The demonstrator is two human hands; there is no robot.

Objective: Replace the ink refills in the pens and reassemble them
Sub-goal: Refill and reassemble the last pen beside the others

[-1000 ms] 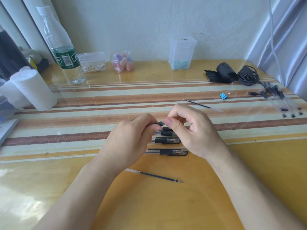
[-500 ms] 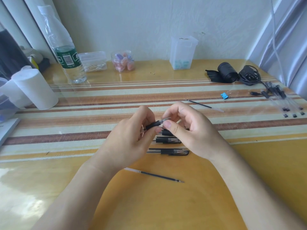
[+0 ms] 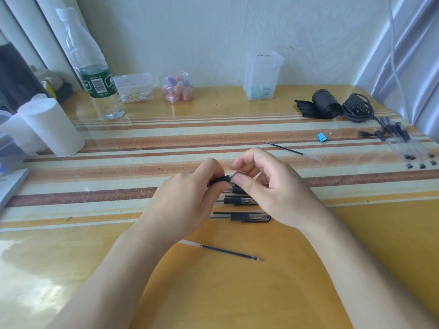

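Pen (image 3: 221,179) held between both hands; left hand (image 3: 187,205) grips its barrel; right hand (image 3: 273,188) pinches its tip.

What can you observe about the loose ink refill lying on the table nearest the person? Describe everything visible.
The loose ink refill is a thin straight tube, plastic by its look. Its left end is clear and looks empty; the rest is dark with ink and ends in a fine pointed tip at the right. It lies flat on the glossy yellow table, slightly slanted, between the forearms. Neither hand touches it.
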